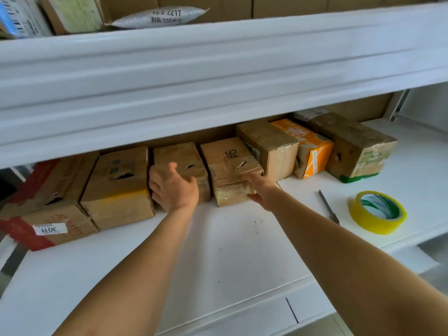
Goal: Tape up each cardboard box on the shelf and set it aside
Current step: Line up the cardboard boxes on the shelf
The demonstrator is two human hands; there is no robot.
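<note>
in the head view, both arms reached into the white shelf (218, 238), where a row of cardboard boxes stood along the back. the left hand (173, 187) lay with fingers spread, its grip open, against the left side of a small brown box (184, 166). the right hand (260, 187) pressed loosely on the neighbouring taped box (230, 170), holding nothing. a yellow tape roll (378, 212) and a blade (328, 206) lay well to the right.
</note>
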